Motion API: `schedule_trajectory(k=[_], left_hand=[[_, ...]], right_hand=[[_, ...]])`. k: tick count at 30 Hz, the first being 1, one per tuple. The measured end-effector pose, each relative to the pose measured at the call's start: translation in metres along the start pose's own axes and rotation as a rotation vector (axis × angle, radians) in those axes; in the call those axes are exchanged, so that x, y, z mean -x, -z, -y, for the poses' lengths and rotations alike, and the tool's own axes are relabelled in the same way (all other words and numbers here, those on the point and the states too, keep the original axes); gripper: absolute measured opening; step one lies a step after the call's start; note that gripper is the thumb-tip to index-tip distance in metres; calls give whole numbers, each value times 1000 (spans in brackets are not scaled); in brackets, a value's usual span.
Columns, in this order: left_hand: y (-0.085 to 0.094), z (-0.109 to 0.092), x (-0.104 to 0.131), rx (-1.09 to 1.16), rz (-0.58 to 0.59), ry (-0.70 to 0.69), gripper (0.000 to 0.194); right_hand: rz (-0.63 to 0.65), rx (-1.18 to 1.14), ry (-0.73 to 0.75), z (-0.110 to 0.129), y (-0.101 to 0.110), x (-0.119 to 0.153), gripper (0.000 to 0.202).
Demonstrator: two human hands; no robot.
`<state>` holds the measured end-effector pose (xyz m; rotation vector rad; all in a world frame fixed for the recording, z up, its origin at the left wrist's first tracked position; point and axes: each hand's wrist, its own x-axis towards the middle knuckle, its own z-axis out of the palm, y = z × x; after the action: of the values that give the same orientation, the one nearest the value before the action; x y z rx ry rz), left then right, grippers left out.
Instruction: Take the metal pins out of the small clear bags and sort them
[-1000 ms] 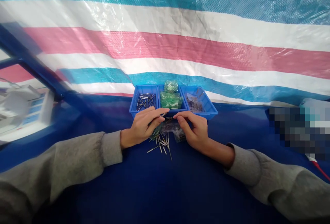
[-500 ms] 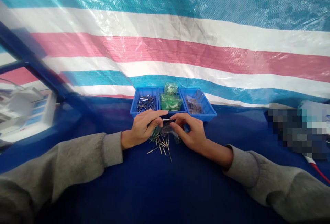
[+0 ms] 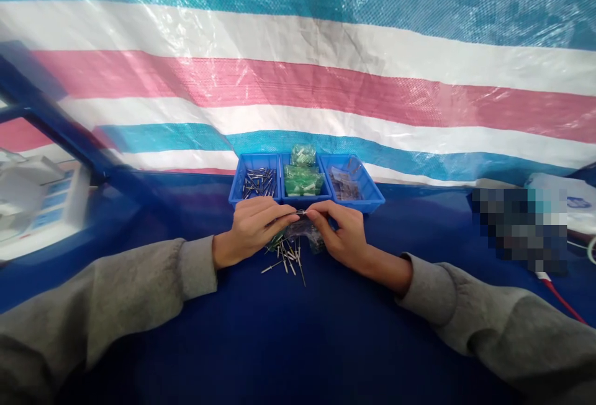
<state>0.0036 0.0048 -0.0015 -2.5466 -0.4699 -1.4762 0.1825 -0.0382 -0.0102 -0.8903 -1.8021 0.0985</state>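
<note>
A small metal rivet [image 3: 302, 212] spans the gap between my two hands, lying level in front of the blue bins. My left hand [image 3: 261, 222] pinches its left end between thumb and fingers. At the other end, my right hand [image 3: 339, 229] is closed on it with thumb and forefinger. Below them, several loose rivets [image 3: 288, 256] are scattered on the blue table. Clear plastic bags [image 3: 302, 228] lie just behind the loose rivets, partly covered by my hands.
Three joined blue bins stand behind my hands: rivets [image 3: 259, 182] left, green packets [image 3: 303, 181] middle, clear bags [image 3: 344, 184] right. A pixelated dark object [image 3: 521, 225] with a red cable lies at the right. A white machine [image 3: 41, 200] is at the left.
My left fingers have closed on the rivet, where they were more spread before. My right fingers also pinch it. The whole view has shifted slightly.
</note>
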Motion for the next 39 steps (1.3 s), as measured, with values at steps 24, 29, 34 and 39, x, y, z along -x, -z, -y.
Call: schedule_trajectory(k=[24,29,34,39], left_hand=[[1,-1,7,267,40,178,3],[1,0,7,233,59,152,11],[2,0,5,209,48,99,17],[4,0,2,161,51,23,19]], right_hand=[[-4,-30,26,5,2,-2,15],[-1,5,154,9,6,-1,15],[87,-31,112,6,7,2,34],[65,-26,3,4,6,4,32]])
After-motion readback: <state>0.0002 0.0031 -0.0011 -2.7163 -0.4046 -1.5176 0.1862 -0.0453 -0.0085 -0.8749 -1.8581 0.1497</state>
